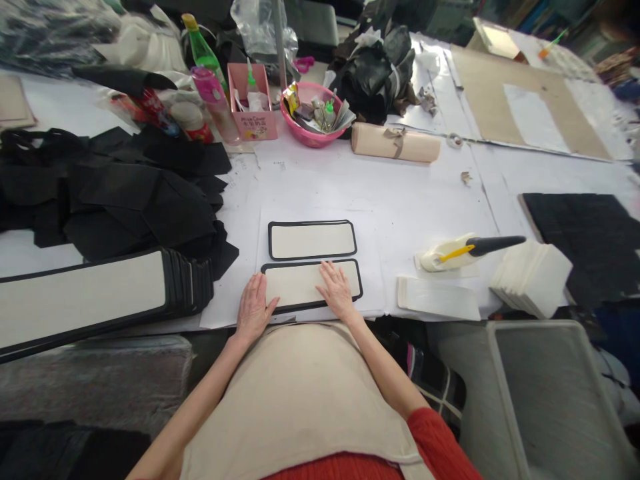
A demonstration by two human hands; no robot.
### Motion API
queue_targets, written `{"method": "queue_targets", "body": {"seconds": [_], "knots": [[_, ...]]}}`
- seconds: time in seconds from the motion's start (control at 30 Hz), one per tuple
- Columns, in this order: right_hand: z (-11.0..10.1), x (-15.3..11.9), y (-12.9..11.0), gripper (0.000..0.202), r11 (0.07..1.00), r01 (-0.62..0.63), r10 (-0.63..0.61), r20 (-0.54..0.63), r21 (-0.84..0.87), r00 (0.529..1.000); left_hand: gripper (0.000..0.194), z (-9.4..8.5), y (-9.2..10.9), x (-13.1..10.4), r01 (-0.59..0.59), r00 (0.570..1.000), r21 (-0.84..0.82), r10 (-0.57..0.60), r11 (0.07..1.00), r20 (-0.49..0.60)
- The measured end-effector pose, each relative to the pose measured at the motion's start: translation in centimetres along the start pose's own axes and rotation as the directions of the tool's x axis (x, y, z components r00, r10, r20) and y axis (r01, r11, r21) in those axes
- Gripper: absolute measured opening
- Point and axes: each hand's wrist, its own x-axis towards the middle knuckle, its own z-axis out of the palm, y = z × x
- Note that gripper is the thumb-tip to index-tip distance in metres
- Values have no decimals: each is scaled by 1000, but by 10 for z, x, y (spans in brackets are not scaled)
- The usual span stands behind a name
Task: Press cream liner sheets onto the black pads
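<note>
Two cream panels with black rims lie one behind the other on the white-covered table. On the nearer panel (295, 285), my right hand (336, 291) rests flat near its right end, fingers spread. My left hand (254, 308) lies at the same panel's left end, its thumb apart from the fingers and touching the edge. Neither hand grips anything. Just beyond is the farther panel (313, 241), which no hand touches. A stack of longer black-rimmed panels (125, 287) sits at the left.
Black sheets (140, 193) are heaped at the left. Farther back stand a green bottle (204, 53), a pink box (257, 125) and a pink basket (313, 138). Right of my hands are a glue container with a black-handled brush (493, 245), white strips (437, 298) and stacked white pieces (535, 277).
</note>
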Motion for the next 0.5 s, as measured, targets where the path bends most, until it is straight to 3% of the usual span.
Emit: {"method": "queue_targets", "body": {"seconds": [0.07,0.17,0.23,0.3,0.4,0.5], "knots": [[-8,-15,16,50,970,-240,242,-154,35,958,59,-7,2,-1,73,996,-13,-74,997,-48],[-8,-37,42,50,862,-493,505,-264,116,822,45,-12,4,-3,178,982,-16,-178,984,-57],[-1,-47,52,52,830,-535,557,-241,156,795,41,-13,5,-4,204,978,-4,-204,979,-43],[7,-51,54,53,830,-526,557,-206,187,805,39,-13,7,-4,213,977,6,-212,977,-34],[9,-52,45,54,816,-535,573,-192,217,797,37,-15,10,-3,249,967,-13,-250,968,-56],[-1,-50,33,52,809,-532,583,-219,252,783,33,-19,12,0,300,947,-94,-309,949,-90]]}}
